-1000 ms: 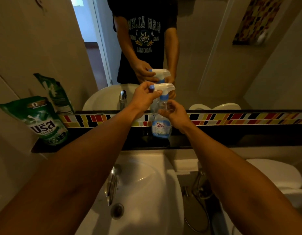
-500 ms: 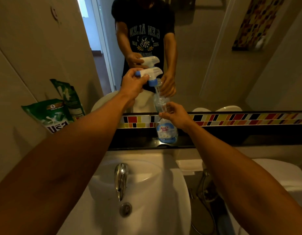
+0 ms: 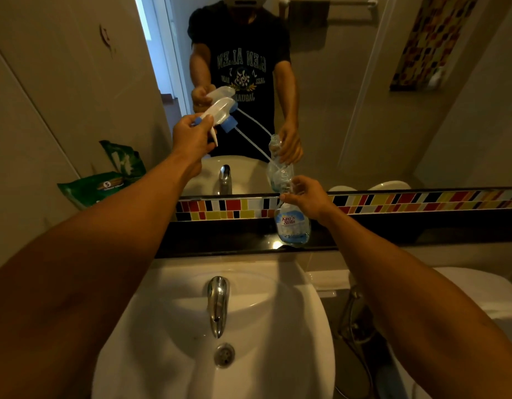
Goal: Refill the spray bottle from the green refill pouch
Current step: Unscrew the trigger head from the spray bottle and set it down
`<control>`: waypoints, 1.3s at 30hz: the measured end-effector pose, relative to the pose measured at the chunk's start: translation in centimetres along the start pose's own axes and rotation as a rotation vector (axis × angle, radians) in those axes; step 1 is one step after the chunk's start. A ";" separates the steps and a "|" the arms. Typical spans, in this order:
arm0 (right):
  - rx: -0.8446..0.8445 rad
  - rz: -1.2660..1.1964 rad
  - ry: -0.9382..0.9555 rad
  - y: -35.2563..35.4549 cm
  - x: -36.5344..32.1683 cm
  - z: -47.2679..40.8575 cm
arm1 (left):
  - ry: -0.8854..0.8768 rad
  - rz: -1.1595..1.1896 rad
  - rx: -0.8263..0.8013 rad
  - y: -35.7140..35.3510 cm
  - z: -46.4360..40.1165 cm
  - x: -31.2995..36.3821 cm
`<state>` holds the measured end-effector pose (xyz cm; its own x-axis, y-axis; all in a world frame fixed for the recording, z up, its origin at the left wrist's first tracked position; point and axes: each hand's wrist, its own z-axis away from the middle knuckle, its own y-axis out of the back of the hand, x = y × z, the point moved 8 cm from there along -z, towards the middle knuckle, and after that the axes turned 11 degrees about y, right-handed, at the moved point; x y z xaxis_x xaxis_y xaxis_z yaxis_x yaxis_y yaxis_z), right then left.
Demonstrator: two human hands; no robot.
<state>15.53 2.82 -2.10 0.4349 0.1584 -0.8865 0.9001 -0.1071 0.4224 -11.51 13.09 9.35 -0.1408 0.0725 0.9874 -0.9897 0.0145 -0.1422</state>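
The clear spray bottle (image 3: 292, 226) with a blue label stands on the black ledge (image 3: 220, 240) in front of the mirror. My right hand (image 3: 305, 197) grips its neck. My left hand (image 3: 191, 136) holds the white and blue trigger head (image 3: 220, 112) up and to the left, tilted, off the bottle. Its thin dip tube (image 3: 249, 139) still slants down into the bottle's mouth. The green refill pouch (image 3: 87, 188) leans against the left wall on the ledge, partly hidden behind my left forearm.
A white basin (image 3: 277, 355) with a chrome tap (image 3: 217, 303) lies below the ledge. A strip of coloured tiles (image 3: 421, 200) runs under the mirror. A white toilet lid (image 3: 479, 289) is at the right, with a hose beside it.
My left hand has lifted the trigger head off the bottle and swung it up and left, drawing the dip tube out. My right hand kept hold of the bottle on the ledge.
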 end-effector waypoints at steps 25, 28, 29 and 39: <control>0.088 0.077 -0.025 0.6 -1.5 0.0 | 0.194 0.145 0.272 9.1 1.7 -4.9; 0.098 0.063 -0.016 0.6 -1.6 0.1 | 0.236 0.170 0.284 9.6 2.0 -5.8; 0.104 0.053 -0.019 0.6 -1.6 0.2 | 0.254 0.174 0.288 9.9 2.1 -6.3; 0.092 -0.002 0.030 -1.1 -2.5 1.1 | 0.367 0.228 0.351 12.4 3.6 -13.1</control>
<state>13.40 1.51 -0.52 0.4352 0.1883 -0.8805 0.8951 -0.1963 0.4004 -22.06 8.77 -5.14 -0.3968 0.3785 0.8362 -0.8928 -0.3709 -0.2557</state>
